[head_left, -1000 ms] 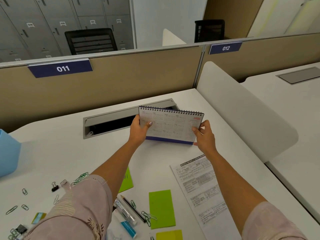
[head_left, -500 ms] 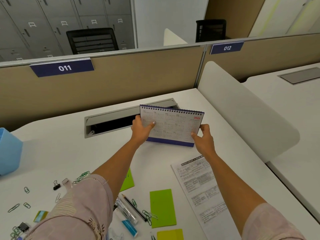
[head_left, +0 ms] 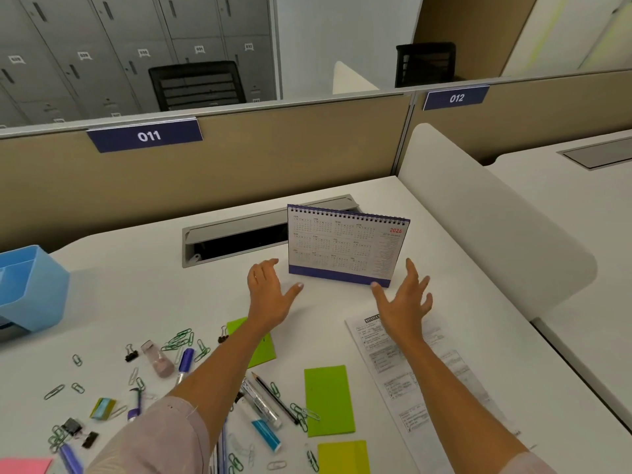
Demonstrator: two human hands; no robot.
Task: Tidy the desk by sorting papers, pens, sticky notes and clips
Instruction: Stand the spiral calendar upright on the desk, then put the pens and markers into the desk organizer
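A spiral-bound desk calendar [head_left: 345, 246] stands upright on the white desk [head_left: 130, 295] in front of the cable tray. My left hand [head_left: 270, 295] hovers open just left of its base, fingers spread, touching nothing. My right hand [head_left: 405, 301] is open at the calendar's lower right corner, thumb tip close to the blue base. A printed paper sheet [head_left: 441, 378] lies under my right forearm. Green sticky notes [head_left: 328, 400] lie near the front, with pens [head_left: 261, 410] and scattered paper clips [head_left: 179, 340] to the left.
A blue desk organiser [head_left: 30, 285] stands at the far left. The open grey cable tray [head_left: 236, 234] runs behind the calendar. Black binder clips [head_left: 73, 427] and a pink sticky pad [head_left: 24, 466] sit at the front left. A white divider [head_left: 478, 213] bounds the right side.
Both hands have let go of the calendar and drawn back toward me with fingers spread. The calendar now stands by itself on the desk.
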